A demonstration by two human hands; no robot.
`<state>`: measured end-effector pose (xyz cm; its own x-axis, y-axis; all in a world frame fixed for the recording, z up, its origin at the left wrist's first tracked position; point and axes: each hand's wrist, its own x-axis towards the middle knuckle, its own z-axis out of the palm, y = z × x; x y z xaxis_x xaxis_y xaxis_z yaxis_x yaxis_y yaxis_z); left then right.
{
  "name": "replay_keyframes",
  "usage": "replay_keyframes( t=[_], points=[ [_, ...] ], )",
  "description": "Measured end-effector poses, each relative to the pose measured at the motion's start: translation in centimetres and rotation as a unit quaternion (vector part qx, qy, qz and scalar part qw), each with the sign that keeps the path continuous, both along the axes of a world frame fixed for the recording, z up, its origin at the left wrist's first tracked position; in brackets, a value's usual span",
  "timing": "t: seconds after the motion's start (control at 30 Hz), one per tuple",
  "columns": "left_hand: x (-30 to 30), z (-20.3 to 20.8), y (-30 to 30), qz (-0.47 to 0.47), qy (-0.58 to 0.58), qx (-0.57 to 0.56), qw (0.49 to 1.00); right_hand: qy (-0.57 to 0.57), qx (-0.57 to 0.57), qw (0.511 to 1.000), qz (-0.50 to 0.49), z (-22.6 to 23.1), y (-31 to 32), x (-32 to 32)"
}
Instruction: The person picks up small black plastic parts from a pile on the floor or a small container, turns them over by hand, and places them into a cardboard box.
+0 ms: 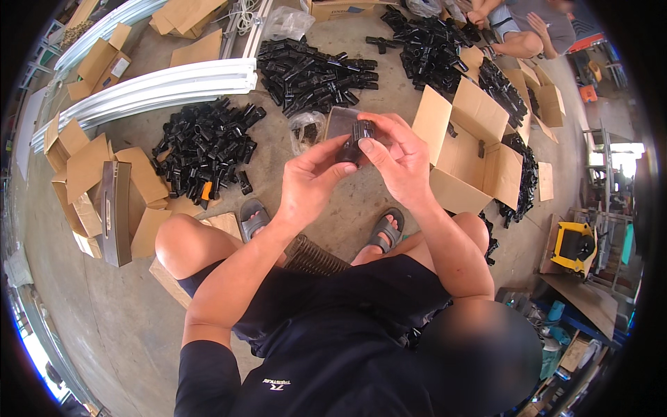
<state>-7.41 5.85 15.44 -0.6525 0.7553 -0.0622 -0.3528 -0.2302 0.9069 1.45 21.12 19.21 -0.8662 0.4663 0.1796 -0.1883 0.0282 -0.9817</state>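
In front of me, above the floor between my feet, a short black ribbed tubular piece [360, 132] is held in both hands. My left hand [310, 178] pinches its lower left end with thumb and fingers. Around its right side curl the fingers of my right hand [401, 158], with the thumb pressed on the front. Part of the piece is hidden by my fingers. Just behind it are a greyish box-like container [338, 123] and a clear plastic bag [304, 133] with small dark contents that I cannot make out.
Heaps of similar black pieces lie left [207, 144], ahead [313, 75] and far right [432, 54]. An open cardboard box [464, 154] stands right; flattened cartons [89, 182] lie left. White metal profiles [177, 82] cross the upper left. Another person [514, 35] sits far right.
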Motion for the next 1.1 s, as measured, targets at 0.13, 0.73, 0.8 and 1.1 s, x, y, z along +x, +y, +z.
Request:
replay_keyframes(
  t=[0.13,0.73,0.8,1.1],
  points=[
    [-0.04,-0.05,-0.05,0.006,-0.014,-0.006,1.000,0.013,0.022,1.000,0.008,-0.15,0.07,-0.15],
    [0.19,-0.29,0.06,0.059,0.064,0.000,0.996,-0.005,-0.074,0.997,0.012,-0.20,-0.14,0.05],
    [0.10,-0.36,0.07,0.056,0.084,-0.002,0.995,-0.002,-0.066,0.998,0.011,-0.06,-0.15,0.13],
    [0.09,0.28,-0.03,0.028,0.086,-0.007,0.996,0.032,-0.053,0.998,0.004,0.15,-0.16,0.39]
  ],
)
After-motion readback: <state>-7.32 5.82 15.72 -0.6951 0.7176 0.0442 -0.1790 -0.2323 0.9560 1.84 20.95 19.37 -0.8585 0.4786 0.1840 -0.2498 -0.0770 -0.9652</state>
